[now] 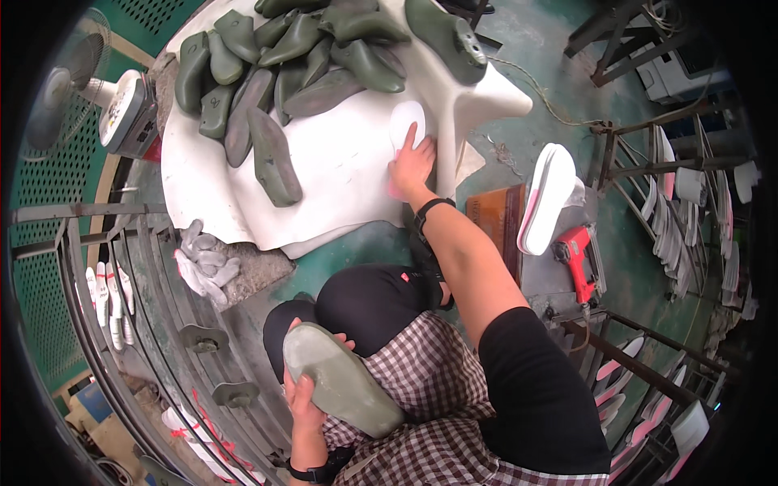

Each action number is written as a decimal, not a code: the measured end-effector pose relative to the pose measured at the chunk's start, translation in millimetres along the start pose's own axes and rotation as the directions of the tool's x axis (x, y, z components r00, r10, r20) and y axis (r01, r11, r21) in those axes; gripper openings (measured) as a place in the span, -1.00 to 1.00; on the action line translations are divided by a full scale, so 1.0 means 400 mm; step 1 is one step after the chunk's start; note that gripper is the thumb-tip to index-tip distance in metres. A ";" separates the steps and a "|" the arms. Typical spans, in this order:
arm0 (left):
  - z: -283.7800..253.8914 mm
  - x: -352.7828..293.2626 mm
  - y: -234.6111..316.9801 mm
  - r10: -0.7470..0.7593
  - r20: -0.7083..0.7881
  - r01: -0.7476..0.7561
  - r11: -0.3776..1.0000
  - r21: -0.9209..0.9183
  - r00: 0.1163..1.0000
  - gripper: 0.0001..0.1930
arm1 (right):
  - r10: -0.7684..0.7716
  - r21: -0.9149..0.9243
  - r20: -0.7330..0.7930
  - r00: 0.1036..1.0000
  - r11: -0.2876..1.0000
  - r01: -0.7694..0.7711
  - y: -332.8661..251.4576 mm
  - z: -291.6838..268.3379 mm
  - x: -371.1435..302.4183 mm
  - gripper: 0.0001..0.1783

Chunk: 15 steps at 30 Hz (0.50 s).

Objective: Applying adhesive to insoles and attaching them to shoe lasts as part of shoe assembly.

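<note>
My left hand (pixel 303 398) is wrapped round a green shoe last (pixel 344 381), sole side up, above my lap. My right arm reaches forward to the white-covered worktop. There my right hand (pixel 413 166) is closed on a white insole (pixel 407 120), its index finger stretched along the top face. The hand covers the insole's middle, and a pinkish end (pixel 395 189) shows below it. Whether the insole is lifted off the sheet cannot be made out. To the left, several green shoe lasts (pixel 274 158) lie piled on the white sheet (pixel 336 154).
A single last (pixel 450 40) lies at the worktop's far right. White soles (pixel 547 198) and a red heat gun (pixel 577 259) sit to my right, near racks of soles (pixel 689 202). Grey gloves (pixel 207 263) lie left, beside a metal rack (pixel 154 324). A fan (pixel 69 89) stands far left.
</note>
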<state>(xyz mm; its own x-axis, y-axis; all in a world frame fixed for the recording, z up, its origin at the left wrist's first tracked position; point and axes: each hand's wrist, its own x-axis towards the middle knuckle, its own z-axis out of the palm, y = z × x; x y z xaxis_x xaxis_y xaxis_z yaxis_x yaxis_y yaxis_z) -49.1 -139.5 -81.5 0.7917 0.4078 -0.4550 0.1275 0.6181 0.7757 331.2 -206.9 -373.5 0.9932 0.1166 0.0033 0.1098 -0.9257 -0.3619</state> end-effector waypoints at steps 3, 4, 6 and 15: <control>-0.002 0.002 0.007 -0.003 -0.037 0.003 1.000 -0.013 0.999 0.00 | -0.018 -0.031 -0.157 0.987 0.999 0.013 -0.049 0.002 0.050 0.09; -0.006 0.000 0.010 -0.014 -0.052 0.013 1.000 -0.014 0.999 0.01 | 0.012 0.020 -0.045 0.999 1.000 -0.011 -0.071 -0.009 0.068 0.07; -0.004 0.008 0.018 -0.032 -0.049 0.031 0.999 -0.021 0.998 0.02 | -0.074 0.005 -0.014 0.997 0.997 0.074 -0.056 -0.028 0.128 0.04; 0.001 0.016 0.028 -0.034 -0.014 0.034 0.999 -0.013 0.999 0.02 | -0.219 -0.042 0.176 0.960 0.972 0.229 0.009 -0.073 0.155 0.02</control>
<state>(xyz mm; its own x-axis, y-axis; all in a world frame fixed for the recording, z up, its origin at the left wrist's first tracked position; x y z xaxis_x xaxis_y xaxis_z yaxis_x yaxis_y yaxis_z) -42.5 -130.0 -75.5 0.7786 0.3955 -0.4873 0.1466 0.6403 0.7540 394.5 -213.3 -347.5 0.9222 0.3779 -0.0820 0.3363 -0.8885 -0.3121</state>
